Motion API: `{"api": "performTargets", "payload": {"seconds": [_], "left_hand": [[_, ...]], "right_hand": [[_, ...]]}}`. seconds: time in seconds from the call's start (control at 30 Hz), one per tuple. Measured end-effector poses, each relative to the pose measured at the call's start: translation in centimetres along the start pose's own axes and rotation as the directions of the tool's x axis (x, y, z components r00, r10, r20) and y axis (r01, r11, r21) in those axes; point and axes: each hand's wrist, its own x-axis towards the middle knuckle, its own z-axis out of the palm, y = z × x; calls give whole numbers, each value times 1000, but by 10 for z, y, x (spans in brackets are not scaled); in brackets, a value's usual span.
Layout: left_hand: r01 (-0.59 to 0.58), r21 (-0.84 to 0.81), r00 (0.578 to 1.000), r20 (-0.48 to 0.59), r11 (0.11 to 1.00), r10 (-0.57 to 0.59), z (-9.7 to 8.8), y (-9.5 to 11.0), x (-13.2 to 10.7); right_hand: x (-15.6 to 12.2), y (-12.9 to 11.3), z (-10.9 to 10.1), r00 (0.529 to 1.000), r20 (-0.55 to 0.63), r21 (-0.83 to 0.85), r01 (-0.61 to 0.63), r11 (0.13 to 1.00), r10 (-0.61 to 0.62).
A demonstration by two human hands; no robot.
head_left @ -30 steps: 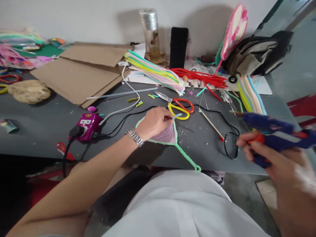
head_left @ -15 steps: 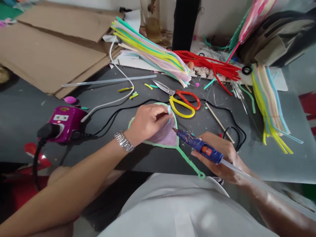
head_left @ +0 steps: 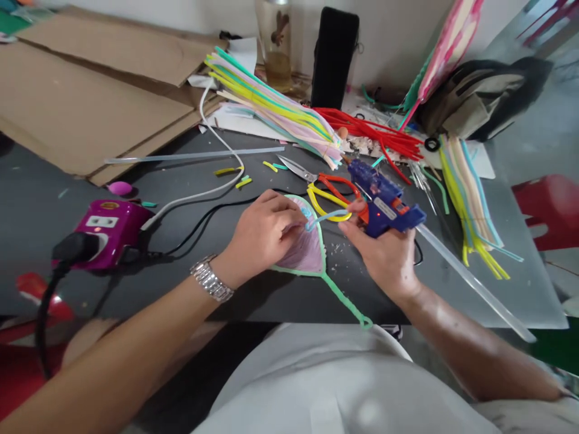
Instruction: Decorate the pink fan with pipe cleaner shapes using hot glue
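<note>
My right hand [head_left: 384, 253] grips a blue hot glue gun [head_left: 384, 202] with a long clear glue stick [head_left: 474, 283] out of its back; its nozzle points up and left. Between that hand's thumb and fingertip is one end of a light blue pipe cleaner [head_left: 328, 216]. The other end curls on a purple, leaf-shaped piece [head_left: 310, 252] edged in green, with a green looped stem [head_left: 346, 295]. My left hand [head_left: 266, 232] lies over the piece's left side, fingers bent and closed by the blue curl; what its fingertips hold is hidden.
Scissors [head_left: 323, 187] with red and yellow handles lie just behind the piece. Bundles of pastel [head_left: 275, 102] and red pipe cleaners [head_left: 371, 129] lie farther back. At left are a purple power adapter [head_left: 106, 232], a white cable [head_left: 194, 199] and cardboard [head_left: 104, 102].
My right hand has raised and turned the glue gun, its nozzle now away from the piece. It now pinches the light blue pipe cleaner's end, stretched out from the left hand.
</note>
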Motion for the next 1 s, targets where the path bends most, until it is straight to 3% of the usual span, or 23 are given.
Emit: {"api": "performTargets", "payload": {"seconds": [0.2, 0.73, 1.0], "left_hand": [[-10, -26, 998, -58, 1000, 9, 12, -7, -4], [88, 102, 985, 137, 991, -102, 6, 1, 1], [163, 88, 978, 117, 983, -173, 8, 7, 5]], "right_hand": [[18, 0, 25, 999, 32, 195, -48, 980, 42], [35, 0, 39, 996, 71, 255, -67, 965, 50], [35, -4, 41, 996, 89, 246, -51, 968, 30]]}}
